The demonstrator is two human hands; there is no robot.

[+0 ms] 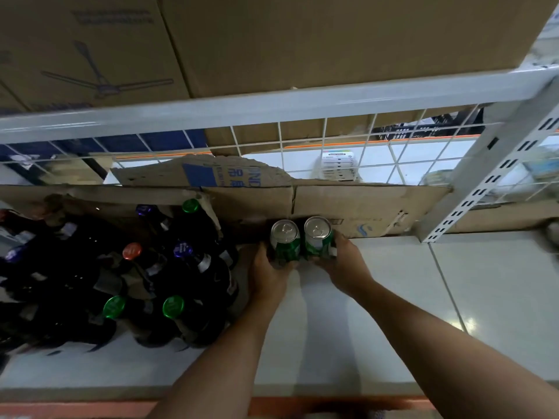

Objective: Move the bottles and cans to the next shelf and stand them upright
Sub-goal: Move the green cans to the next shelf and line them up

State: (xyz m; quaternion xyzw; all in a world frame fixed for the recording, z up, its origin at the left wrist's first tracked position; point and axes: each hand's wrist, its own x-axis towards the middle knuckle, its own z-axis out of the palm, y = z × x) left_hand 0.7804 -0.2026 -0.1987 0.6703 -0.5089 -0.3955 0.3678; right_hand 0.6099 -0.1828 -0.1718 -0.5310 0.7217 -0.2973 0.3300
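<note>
- The slotted post (pixel 472 189) of the rack rises on the right; every place below is given from it
- Two green cans stand upright to the left of the post, side by side and just about touching, with their silver tops and pull tabs facing up
- The left hand (pixel 266 273) holds the can farther from the post (pixel 286 241), with its fingers (pixel 263 252) curled round the can's far side
- The right hand (pixel 344 267) holds the can nearer the post (pixel 319 238), its fingers (pixel 341 241) wrapped round the side that faces the post
- The hands hide the bases of both cans, so I cannot tell whether they rest on the white shelf (pixel 423 297) that runs left from the foot of the post
- Well to the left of the post, beyond the cans, dark bottles (pixel 187 267) lie in a heap, with green, purple and red caps showing
- A torn cardboard sheet (pixel 348 204) runs left from the post, behind the cans
- A wire grid (pixel 302 146) spans left from the upper part of the post, under a grey beam (pixel 242 107)
</note>
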